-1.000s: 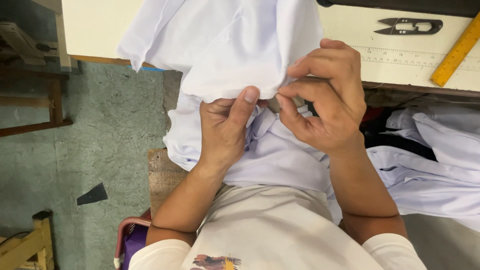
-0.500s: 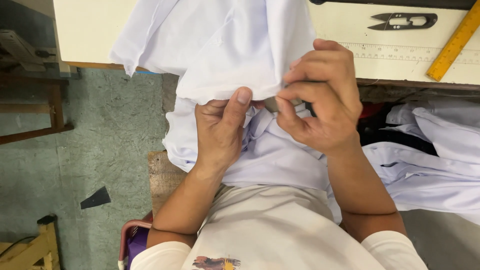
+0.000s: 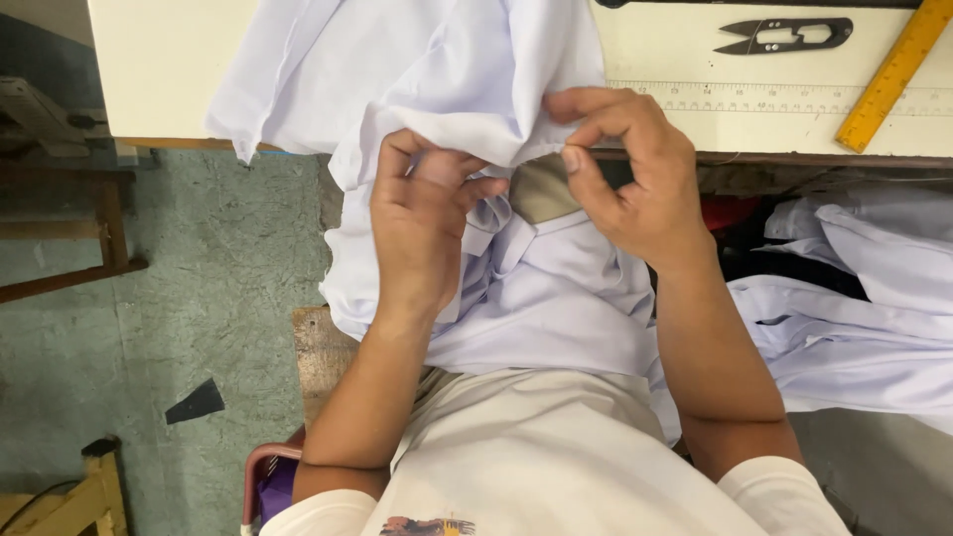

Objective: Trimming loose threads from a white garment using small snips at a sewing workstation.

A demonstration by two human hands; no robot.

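Fabric (image 3: 437,89) pinched between fingers (image 3: 581,169) (both hands), table edge (image 3: 159,69)

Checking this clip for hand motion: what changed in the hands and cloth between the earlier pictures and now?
The left hand has curled its fingers into the white cloth; earlier its thumb lay flat on the fold. The right hand has moved apart from the left, pinching the cloth's edge, and a tan patch shows between them. Both hands still hold the cloth; the thread snips and yellow ruler lie unmoved on the table.
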